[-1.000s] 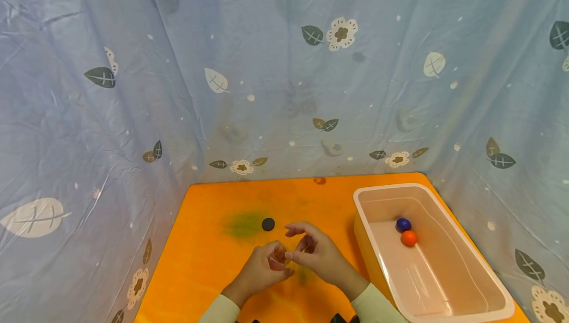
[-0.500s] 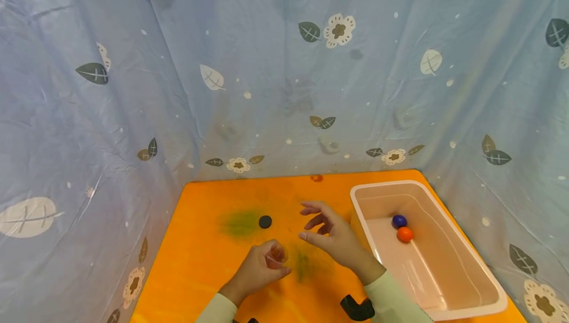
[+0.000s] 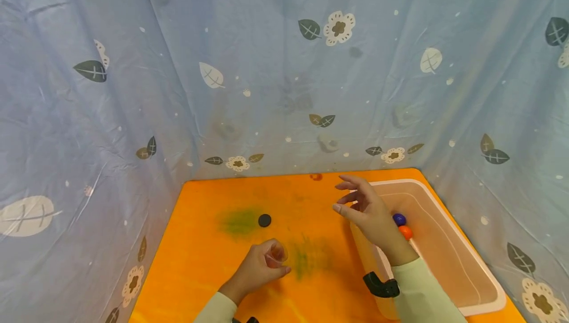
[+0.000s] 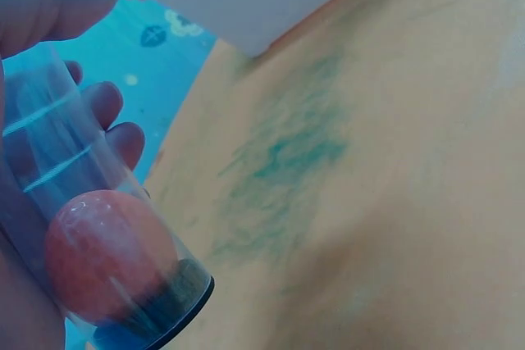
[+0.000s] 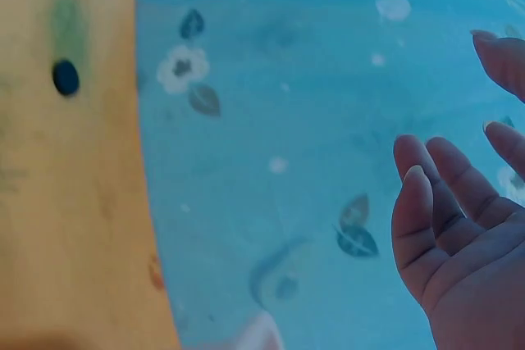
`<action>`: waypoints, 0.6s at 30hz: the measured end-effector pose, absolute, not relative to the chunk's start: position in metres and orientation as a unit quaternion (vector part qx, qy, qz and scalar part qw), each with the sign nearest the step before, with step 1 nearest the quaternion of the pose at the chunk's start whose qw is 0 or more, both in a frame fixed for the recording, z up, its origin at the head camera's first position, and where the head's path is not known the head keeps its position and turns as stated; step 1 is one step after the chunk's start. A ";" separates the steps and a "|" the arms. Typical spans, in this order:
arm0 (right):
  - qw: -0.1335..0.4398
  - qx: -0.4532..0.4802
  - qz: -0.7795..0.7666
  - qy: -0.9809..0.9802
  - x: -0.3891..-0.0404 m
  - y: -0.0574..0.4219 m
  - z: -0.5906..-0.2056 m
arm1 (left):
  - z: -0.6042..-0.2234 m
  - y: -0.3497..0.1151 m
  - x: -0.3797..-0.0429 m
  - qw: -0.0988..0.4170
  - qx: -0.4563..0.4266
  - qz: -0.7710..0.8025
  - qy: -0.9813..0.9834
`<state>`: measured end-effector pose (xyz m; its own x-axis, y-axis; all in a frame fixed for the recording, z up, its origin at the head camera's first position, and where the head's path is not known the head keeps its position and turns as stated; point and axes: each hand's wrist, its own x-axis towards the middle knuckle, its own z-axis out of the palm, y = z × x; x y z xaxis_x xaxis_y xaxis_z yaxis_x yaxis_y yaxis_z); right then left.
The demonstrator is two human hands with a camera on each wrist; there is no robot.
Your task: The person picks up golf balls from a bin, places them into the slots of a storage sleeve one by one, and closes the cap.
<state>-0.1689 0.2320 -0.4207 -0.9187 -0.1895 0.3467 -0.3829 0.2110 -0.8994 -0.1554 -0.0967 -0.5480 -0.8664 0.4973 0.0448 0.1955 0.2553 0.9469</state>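
Note:
My left hand grips a clear plastic tube, its fingers and thumb wrapped around the wall. In the left wrist view the tube leans, and a reddish ball sits low inside it above the dark end cap. My right hand holds nothing. Its fingers are loosely bent and spread, and in the head view it overlaps the left rim of the pale plastic tub. Partly behind this hand and wrist, a blue ball and an orange ball lie in the tub.
On the orange table lies a black disc, beyond the left hand and beside a green stain. Blue curtains with leaf and flower prints rise behind and on both sides. The tub takes up the table's right side.
My right hand has come away from the tube and moved right, up to the tub's near rim. The left hand keeps the tube in almost the same place.

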 end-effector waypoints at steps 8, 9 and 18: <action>0.125 0.160 0.568 -0.798 -0.175 0.266 -0.405 | -0.551 -0.098 -0.156 0.135 0.214 0.569 0.782; 0.131 0.160 0.563 -0.801 -0.175 0.269 -0.404 | -0.551 -0.097 -0.156 0.135 0.214 0.570 0.782; 0.160 0.144 0.541 -0.813 -0.173 0.293 -0.407 | -0.550 -0.098 -0.155 0.136 0.213 0.569 0.783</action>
<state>-0.1727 0.2931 -0.4065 -0.9071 -0.0605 0.4165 -0.4074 0.3741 -0.8331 -0.1553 -0.0978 -0.5502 -0.8723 0.4880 0.0303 0.1792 0.2616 0.9484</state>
